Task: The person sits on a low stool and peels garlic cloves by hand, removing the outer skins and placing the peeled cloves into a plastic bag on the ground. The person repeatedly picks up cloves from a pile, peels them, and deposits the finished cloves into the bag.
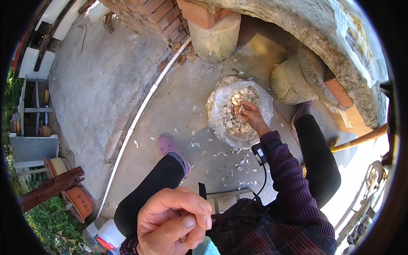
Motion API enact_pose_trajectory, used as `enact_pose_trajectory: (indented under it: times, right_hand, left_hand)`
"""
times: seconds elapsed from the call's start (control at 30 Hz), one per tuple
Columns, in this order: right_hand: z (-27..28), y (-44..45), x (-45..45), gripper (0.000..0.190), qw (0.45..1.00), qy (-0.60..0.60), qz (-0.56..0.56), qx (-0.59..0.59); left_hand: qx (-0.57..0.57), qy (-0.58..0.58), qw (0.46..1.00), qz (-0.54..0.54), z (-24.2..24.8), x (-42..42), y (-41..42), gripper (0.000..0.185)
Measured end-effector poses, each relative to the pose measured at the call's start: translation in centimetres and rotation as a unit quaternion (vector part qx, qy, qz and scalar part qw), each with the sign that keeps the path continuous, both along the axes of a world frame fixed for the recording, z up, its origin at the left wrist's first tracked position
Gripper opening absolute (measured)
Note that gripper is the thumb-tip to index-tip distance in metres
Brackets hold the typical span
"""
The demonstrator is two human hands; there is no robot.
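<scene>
A clear plastic bag (220,95) stands open on the concrete floor between my feet, filled with what look like garlic cloves (230,118). Over its right side reaches my right hand (253,117), with a pale clove pinched between thumb and fingers. My left hand (175,220) is raised close to the camera, above my lap, its fingers curled inward with the thumb against them. Its palm is mostly hidden, so whether something small sits inside cannot be made out. Thin white skins (239,168) lie scattered over the floor between the bag and my lap.
A white pipe (140,118) runs along the floor on the left. Stone supports (214,40) and a heavy slab (306,35) rise ahead and to the right. A cardboard box (346,119) and a wooden pole (360,139) are at right, flower pots (78,203) at left.
</scene>
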State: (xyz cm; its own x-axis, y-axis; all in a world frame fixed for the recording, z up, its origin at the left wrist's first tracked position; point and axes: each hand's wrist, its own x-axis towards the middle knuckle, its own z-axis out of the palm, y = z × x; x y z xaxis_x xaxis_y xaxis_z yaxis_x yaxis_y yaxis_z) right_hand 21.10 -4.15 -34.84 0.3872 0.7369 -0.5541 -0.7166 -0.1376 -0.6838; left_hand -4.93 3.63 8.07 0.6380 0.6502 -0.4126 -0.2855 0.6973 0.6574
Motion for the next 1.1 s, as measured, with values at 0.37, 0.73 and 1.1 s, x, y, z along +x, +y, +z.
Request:
enact_pose_trajectory:
  times: [0.37, 0.73, 1.1]
  right_hand:
    - [-5.0, 3.0, 0.1, 0.021, 0.799, -0.561, 0.092, -0.194]
    - [-4.4, 1.6, -1.2, 0.021, 0.867, -0.472, 0.074, -0.14]
    - [0.5, -1.6, 0.9, 0.01, 0.992, 0.01, -0.123, -0.011]
  left_hand:
    - [-0.003, -0.013, 0.998, -0.055, -0.1, 0.6, 0.1, 0.017]
    - [0.006, 0.005, 0.999, -0.054, -0.2, 1.0, -0.1, 0.016]
    - [-0.005, 0.016, 0.999, -0.05, -0.1, 1.2, -0.4, 0.016]
